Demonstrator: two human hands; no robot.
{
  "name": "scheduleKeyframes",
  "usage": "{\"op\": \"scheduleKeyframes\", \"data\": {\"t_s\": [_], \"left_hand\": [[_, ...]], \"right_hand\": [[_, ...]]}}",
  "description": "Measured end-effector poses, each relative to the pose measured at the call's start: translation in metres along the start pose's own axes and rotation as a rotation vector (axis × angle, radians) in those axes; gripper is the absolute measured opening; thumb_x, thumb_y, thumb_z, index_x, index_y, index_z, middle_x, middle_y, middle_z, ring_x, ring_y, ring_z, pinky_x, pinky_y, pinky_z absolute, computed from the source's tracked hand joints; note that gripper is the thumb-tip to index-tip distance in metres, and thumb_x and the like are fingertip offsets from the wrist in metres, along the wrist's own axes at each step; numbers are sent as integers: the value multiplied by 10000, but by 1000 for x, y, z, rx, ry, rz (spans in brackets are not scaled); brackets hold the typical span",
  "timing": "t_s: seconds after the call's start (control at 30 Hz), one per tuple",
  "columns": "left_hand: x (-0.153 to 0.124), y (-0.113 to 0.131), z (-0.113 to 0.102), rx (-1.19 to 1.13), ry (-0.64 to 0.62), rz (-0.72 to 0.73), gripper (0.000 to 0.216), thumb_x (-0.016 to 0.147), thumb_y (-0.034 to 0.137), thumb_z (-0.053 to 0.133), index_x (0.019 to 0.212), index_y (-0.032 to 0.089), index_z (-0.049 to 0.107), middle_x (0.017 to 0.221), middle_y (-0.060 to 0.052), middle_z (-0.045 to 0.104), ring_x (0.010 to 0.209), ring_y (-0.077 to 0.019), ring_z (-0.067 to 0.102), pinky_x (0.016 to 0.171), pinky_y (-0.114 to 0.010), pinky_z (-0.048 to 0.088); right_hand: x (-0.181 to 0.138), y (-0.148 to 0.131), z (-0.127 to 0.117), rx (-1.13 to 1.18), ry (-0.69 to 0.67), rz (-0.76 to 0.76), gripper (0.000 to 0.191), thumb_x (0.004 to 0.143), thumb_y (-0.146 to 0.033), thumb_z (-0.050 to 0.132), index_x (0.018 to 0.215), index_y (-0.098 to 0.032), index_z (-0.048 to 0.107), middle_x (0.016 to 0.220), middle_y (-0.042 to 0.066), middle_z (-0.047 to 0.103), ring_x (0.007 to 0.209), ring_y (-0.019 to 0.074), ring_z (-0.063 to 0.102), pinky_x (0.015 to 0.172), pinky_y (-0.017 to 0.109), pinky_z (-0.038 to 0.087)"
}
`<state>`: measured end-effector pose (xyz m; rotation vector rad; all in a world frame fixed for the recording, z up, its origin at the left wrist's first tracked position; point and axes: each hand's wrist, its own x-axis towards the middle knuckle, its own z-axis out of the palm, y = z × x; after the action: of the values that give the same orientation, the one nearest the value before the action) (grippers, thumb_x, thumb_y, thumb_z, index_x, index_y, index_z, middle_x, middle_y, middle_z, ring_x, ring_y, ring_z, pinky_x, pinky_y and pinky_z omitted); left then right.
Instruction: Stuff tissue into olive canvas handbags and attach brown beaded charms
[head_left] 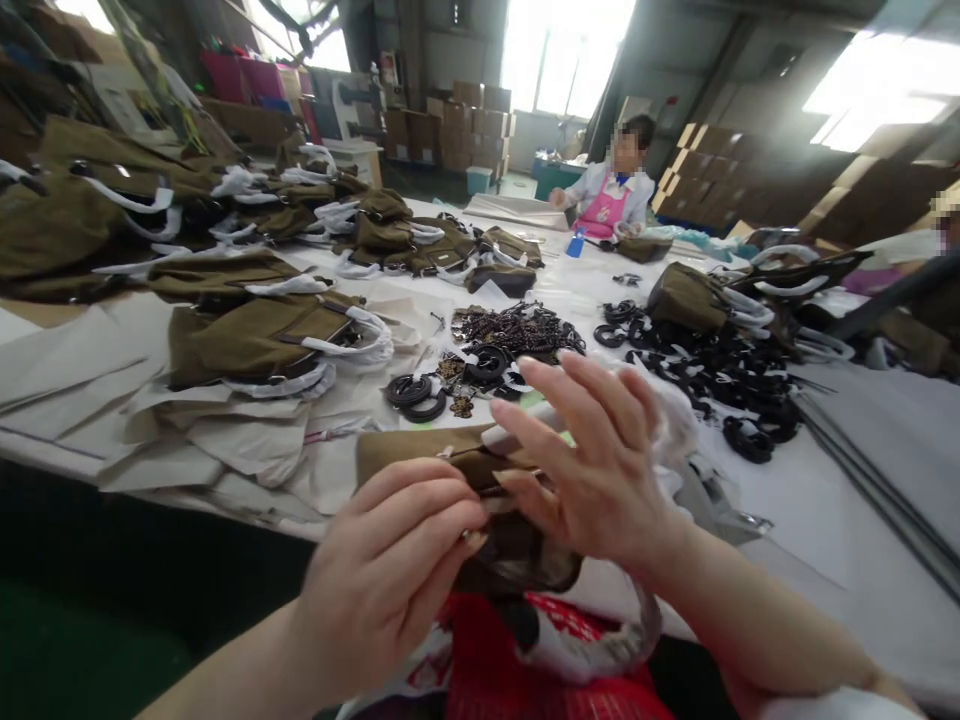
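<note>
An olive-green handbag point(420, 447) with dark trim lies right in front of me at the table's edge. Its handle point(592, 650) is wrapped in white and hangs toward my lap. My left hand point(397, 560) is over the bag's left side, fingers curled and thumb pressed to them in a pinch; whatever lies between the fingertips is too small to make out. Above the bag's right side, my right hand point(600, 460) is open with its fingers spread, slightly blurred. Both hands hide much of the bag's middle.
Beyond the bag lie coiled black straps point(416, 395) and a heap of dark chains point(517, 330). Finished-looking olive bags point(255, 335) are piled left, more point(690, 300) right. Paper sheets point(247, 440) cover the left edge. A person in a pink apron point(598, 215) works across the table.
</note>
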<state>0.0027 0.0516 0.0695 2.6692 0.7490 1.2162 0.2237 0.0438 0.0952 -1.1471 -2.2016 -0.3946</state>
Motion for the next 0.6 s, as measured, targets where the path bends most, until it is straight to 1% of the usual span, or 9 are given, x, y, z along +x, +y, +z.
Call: {"op": "scheduleKeyframes", "data": {"t_s": [0.03, 0.1, 0.17, 0.23, 0.27, 0.33, 0.4, 0.47, 0.6], "left_hand": [[2, 2, -9, -16, 3, -9, 258, 845, 91, 570, 1043, 243, 638, 954, -32, 730, 982, -193, 644, 884, -326, 557], [5, -1, -13, -73, 2, -27, 258, 845, 96, 563, 1017, 270, 645, 947, -21, 731, 983, -197, 650, 876, -334, 558], [5, -12, 0, -154, -18, -77, 212, 866, 112, 543, 958, 261, 663, 938, -21, 730, 941, -187, 661, 862, -322, 554], [4, -25, 26, -214, -90, -184, 170, 895, 155, 527, 883, 227, 681, 903, -28, 727, 867, -169, 668, 809, -291, 550], [3, -32, 40, -228, -141, -249, 181, 907, 184, 519, 850, 212, 688, 880, -31, 726, 830, -162, 667, 773, -277, 546], [-1, -40, 63, -232, -242, -351, 220, 916, 236, 510, 810, 197, 699, 840, -32, 721, 778, -159, 660, 722, -267, 531], [-2, -45, 78, -221, -318, -401, 223, 906, 259, 517, 815, 196, 710, 843, -31, 722, 782, -167, 658, 737, -276, 521], [-1, -46, 85, -211, -368, -416, 206, 891, 270, 531, 847, 198, 719, 881, -34, 726, 822, -178, 661, 784, -291, 515], [9, -47, 90, -186, -473, -423, 231, 889, 287, 520, 863, 189, 727, 985, -56, 726, 896, -198, 662, 865, -317, 497]], "right_hand": [[5, 5, 3, 104, -83, 56, 442, 923, -421, 524, 1328, -247, 550, 1374, 84, 554, 1322, 313, 406, 1137, 491, 209], [7, 15, 22, 405, -325, 139, 417, 983, -427, 391, 1286, -208, 577, 1313, 86, 599, 1249, 252, 491, 1126, 442, 272], [-6, 20, 56, 719, -601, 241, 452, 1025, -392, 256, 1229, -186, 602, 1240, 76, 646, 1143, 187, 573, 1046, 350, 395], [-33, 17, 97, 884, -770, 480, 517, 1035, -386, 199, 1081, -148, 656, 1109, 91, 693, 1025, 178, 631, 936, 304, 478], [-49, 13, 116, 899, -788, 612, 526, 1037, -380, 197, 1011, -142, 665, 1024, 88, 708, 968, 181, 648, 891, 296, 500], [-78, 4, 146, 907, -782, 690, 492, 1037, -318, 209, 922, -144, 655, 898, 69, 708, 863, 175, 657, 813, 276, 519], [-97, -3, 161, 920, -750, 711, 450, 1033, -272, 229, 873, -164, 636, 844, 39, 697, 808, 156, 648, 775, 243, 514], [-105, -4, 165, 932, -708, 724, 435, 1028, -249, 236, 827, -183, 616, 841, 17, 690, 808, 139, 638, 767, 215, 501], [-106, 1, 161, 905, -638, 717, 411, 1007, -216, 264, 761, -191, 593, 807, -28, 672, 787, 124, 625, 744, 195, 487]]}}
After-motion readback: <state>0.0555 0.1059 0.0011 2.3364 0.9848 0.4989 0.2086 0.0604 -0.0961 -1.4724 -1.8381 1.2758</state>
